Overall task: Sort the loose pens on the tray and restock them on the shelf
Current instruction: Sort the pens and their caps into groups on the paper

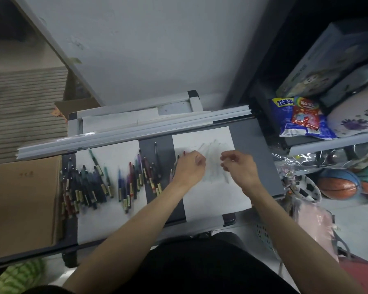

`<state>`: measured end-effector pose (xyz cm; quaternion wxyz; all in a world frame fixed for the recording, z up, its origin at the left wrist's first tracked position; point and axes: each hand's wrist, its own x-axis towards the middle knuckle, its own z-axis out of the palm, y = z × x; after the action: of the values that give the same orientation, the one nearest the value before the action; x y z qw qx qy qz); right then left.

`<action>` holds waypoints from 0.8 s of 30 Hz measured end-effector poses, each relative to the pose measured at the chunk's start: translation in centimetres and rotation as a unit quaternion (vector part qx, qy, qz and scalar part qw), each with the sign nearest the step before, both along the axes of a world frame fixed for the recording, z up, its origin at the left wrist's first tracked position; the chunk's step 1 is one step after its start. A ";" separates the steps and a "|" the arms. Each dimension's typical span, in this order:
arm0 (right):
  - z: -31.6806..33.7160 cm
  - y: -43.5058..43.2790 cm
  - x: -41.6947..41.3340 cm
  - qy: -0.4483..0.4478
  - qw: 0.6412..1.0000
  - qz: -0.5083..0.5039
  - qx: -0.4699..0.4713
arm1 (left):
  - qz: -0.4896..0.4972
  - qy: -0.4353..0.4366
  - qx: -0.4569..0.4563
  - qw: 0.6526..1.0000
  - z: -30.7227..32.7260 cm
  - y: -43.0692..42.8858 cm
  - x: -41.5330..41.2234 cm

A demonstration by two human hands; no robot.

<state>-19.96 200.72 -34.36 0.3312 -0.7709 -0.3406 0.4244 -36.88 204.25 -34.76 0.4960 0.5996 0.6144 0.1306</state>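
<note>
Tray [256, 149], dark grey, is spread under both hands and far out to the left of them. Well to the left of the left hand, a brown pad [23, 200] is laid at the tray's end. To the right of the right hand a shelf [327, 141] is seen, loaded with boxes [327, 66].

Two white sheets are laid on the tray. The right sheet [212, 200] lies directly beneath both hands, and the left sheet [106, 217] is placed to the left of the left hand, with a band of bare tray between them. White strips [136, 129] are stacked along the tray's far edge, beyond both hands.

The left hand [189, 168] and the right hand [241, 168] are held near each other, not touching, over the right sheet. The fingers of each are curled inward. Whether anything is pinched cannot be told, since the space between them is smeared with pale grey blur.

Snack bags [300, 119] are set on the shelf, up and to the right of the right hand, and a ball [338, 187] is seen lower down on that side.

Pens [83, 185] are gathered in fanned heaps on the left sheet, left of the left hand. A further bunch [154, 177] is laid just beside that hand on the bare band, and a few more are partly hidden under its fingers.
</note>
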 end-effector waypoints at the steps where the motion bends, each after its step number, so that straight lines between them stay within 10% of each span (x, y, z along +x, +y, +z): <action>1: -0.3 0.1 0.3 -0.081 0.996 0.047 0.010 | -0.037 0.042 0.062 0.996 0.0 -0.2 0.4; 6: -2.2 0.5 0.9 -0.220 0.956 0.185 0.064 | -0.119 0.099 0.151 0.976 -1.6 -0.6 2.3; 24: -2.7 -0.4 2.1 -0.243 0.936 0.240 0.085 | -0.142 0.127 0.178 0.965 -2.1 -1.4 3.1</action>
<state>-17.90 200.31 -37.04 0.1913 -0.7149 -0.6202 0.2601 -33.78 202.89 -36.88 0.3130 0.7708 0.5477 0.0888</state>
